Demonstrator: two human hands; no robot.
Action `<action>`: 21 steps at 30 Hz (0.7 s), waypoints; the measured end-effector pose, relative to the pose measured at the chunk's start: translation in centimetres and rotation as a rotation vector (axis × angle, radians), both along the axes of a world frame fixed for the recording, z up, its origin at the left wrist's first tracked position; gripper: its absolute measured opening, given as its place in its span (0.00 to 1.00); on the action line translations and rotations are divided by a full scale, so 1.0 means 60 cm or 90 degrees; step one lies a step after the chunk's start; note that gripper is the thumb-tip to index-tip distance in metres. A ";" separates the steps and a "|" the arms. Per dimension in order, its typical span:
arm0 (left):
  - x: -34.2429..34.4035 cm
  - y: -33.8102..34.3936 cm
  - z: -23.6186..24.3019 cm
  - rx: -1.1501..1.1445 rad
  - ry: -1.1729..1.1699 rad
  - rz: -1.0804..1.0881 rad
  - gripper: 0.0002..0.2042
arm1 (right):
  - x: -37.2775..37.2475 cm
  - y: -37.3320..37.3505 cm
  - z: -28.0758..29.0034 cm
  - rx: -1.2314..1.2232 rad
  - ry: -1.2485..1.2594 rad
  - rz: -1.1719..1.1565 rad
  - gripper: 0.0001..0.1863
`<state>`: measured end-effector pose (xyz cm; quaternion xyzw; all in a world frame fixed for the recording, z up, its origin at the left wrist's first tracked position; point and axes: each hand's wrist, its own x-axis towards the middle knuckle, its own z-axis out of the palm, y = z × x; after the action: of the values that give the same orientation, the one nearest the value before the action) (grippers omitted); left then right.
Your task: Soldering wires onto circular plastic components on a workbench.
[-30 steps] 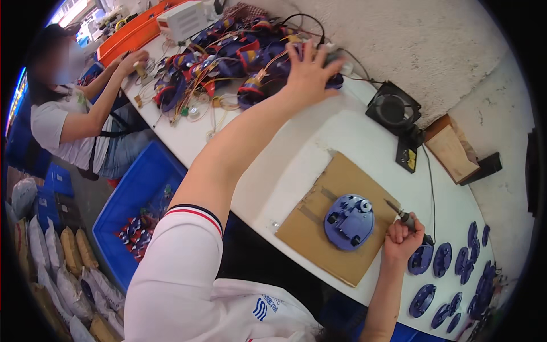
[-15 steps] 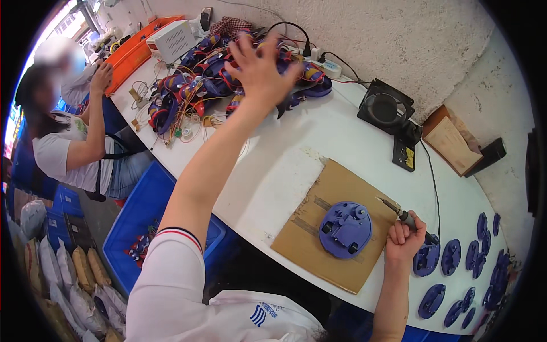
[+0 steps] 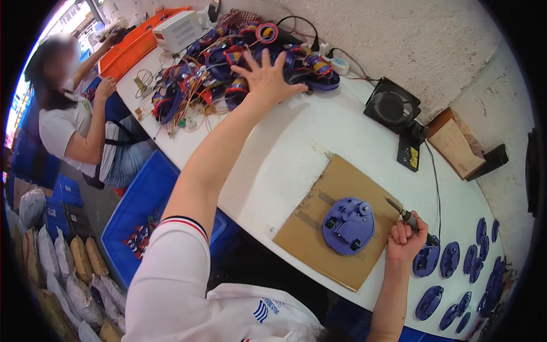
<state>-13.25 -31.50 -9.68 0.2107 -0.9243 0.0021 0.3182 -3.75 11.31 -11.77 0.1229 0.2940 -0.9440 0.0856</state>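
- Sacks (image 3: 68, 273), lower left of the frame: a row of tan and pale filled bags on the floor.
- Co-worker (image 3: 68, 125), upper left: a seated person in a white top, both hands up at the far end of the surface.
- Blue crate (image 3: 137, 211), left of centre, on the floor below the surface edge; small red and dark parts lie in it.
- Orange tray (image 3: 137, 43), top left, with a white box-shaped device (image 3: 179, 28) just beside it.
- Pile of wired parts (image 3: 216, 68), upper centre: purple round housings tangled with red, yellow and orange wires, spread over the white surface (image 3: 296, 148).
- Left hand (image 3: 265, 77), upper centre: arm stretched far forward, fingers spread wide, palm down on the near edge of the pile; it grips nothing.
- Cardboard sheet (image 3: 319, 222), centre right, lying flat on the surface.
- Purple round base (image 3: 348, 225), on the cardboard, with small wheels and fittings on its upper face.
- Small black fan (image 3: 393, 105), upper right, near the wall.
- Right hand (image 3: 405, 242), lower right: closed in a fist around a soldering iron (image 3: 399, 211), tip pointing up-left, close to the base but apart from it.
- Purple discs (image 3: 456, 262), far lower right: many flat parts laid out in rows.
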 end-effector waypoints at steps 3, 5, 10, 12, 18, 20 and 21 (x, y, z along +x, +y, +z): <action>0.102 0.028 0.045 -0.134 0.243 -0.111 0.27 | -0.018 0.012 -0.028 0.017 0.037 0.073 0.11; 0.207 0.023 0.079 0.173 0.319 -0.349 0.22 | -0.015 0.023 -0.024 0.013 0.020 0.092 0.12; 0.527 -0.103 -0.109 0.117 0.357 0.041 0.04 | -0.035 0.050 -0.024 0.045 0.092 0.115 0.12; 0.685 -0.156 -0.254 0.233 0.100 0.239 0.09 | -0.051 0.065 -0.029 0.005 0.074 0.140 0.13; 0.912 -0.164 -0.522 0.272 -0.215 0.394 0.25 | -0.054 0.071 -0.042 -0.014 0.049 0.114 0.12; 0.884 -0.147 -0.527 0.280 -0.312 0.435 0.24 | -0.040 0.059 -0.027 0.039 0.029 0.066 0.12; 0.864 -0.144 -0.513 0.272 -0.411 0.481 0.23 | -0.036 0.049 -0.027 0.035 0.039 0.071 0.12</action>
<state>38.62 -40.13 -40.48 0.5769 -0.8150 -0.0068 -0.0549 -5.91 14.23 -13.37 0.0797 0.3286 -0.9327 0.1259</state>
